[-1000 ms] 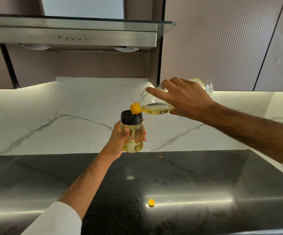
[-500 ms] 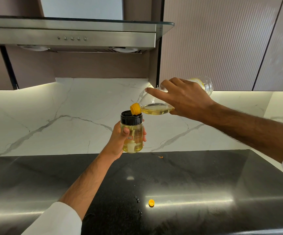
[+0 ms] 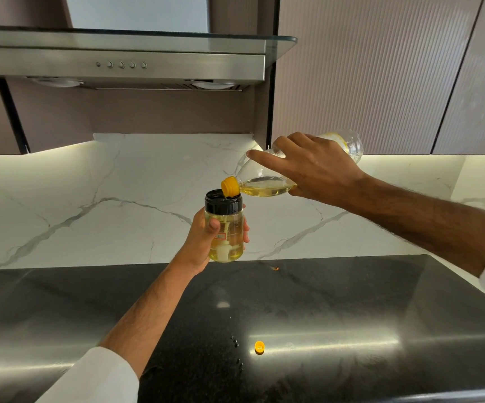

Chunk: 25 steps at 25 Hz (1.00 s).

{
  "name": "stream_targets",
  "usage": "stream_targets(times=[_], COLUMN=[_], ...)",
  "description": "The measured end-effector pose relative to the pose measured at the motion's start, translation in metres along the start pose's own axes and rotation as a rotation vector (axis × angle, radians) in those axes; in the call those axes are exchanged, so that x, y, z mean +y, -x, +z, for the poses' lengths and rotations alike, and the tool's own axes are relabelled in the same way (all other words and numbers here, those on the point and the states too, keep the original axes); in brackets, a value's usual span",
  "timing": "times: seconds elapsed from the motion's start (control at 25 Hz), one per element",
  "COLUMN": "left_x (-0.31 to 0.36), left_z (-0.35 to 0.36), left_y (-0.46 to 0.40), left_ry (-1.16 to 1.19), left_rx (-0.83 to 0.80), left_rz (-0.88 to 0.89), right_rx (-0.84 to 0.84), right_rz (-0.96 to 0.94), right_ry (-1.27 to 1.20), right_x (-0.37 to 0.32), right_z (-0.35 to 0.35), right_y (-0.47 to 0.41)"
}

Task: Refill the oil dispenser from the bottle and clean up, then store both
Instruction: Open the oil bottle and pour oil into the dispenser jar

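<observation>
My left hand (image 3: 203, 239) grips a clear glass oil dispenser (image 3: 226, 228) with a black collar, held upright above the counter and partly filled with yellow oil. My right hand (image 3: 311, 167) grips a clear plastic oil bottle (image 3: 264, 184), tipped on its side so its yellow neck (image 3: 229, 186) rests over the dispenser's open mouth. Yellow oil pools in the bottle's lower side. The forefinger lies stretched along the bottle. A small yellow bottle cap (image 3: 259, 347) lies on the black countertop (image 3: 352, 301) nearer me.
Several small oil drops (image 3: 237, 351) dot the counter left of the cap, and an orange speck (image 3: 276, 268) sits by the marble backsplash (image 3: 90, 199). A steel range hood (image 3: 119, 59) hangs overhead at the left; ribbed cabinet doors (image 3: 381, 77) stand at the right.
The hands, bottle and dispenser hold nearly the same pose. The view has shifted very slightly.
</observation>
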State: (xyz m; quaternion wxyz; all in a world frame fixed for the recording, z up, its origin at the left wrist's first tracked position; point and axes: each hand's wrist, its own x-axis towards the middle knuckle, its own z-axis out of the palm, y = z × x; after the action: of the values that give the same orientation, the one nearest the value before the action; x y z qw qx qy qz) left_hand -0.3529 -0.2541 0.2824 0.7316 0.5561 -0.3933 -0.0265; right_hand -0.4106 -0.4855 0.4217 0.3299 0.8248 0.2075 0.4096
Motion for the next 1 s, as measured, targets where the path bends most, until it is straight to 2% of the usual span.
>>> stream_targets(times=[1.0], left_x=[-0.0015], left_z=[0.0012], left_y=[-0.0005], left_ry=[0.005], left_rx=[-0.007], left_rz=[-0.001], right_rx=[0.017], right_rz=[-0.010], right_ry=[0.005], right_x=[0.0012], right_z=[0.0030], right_y=[0.0014])
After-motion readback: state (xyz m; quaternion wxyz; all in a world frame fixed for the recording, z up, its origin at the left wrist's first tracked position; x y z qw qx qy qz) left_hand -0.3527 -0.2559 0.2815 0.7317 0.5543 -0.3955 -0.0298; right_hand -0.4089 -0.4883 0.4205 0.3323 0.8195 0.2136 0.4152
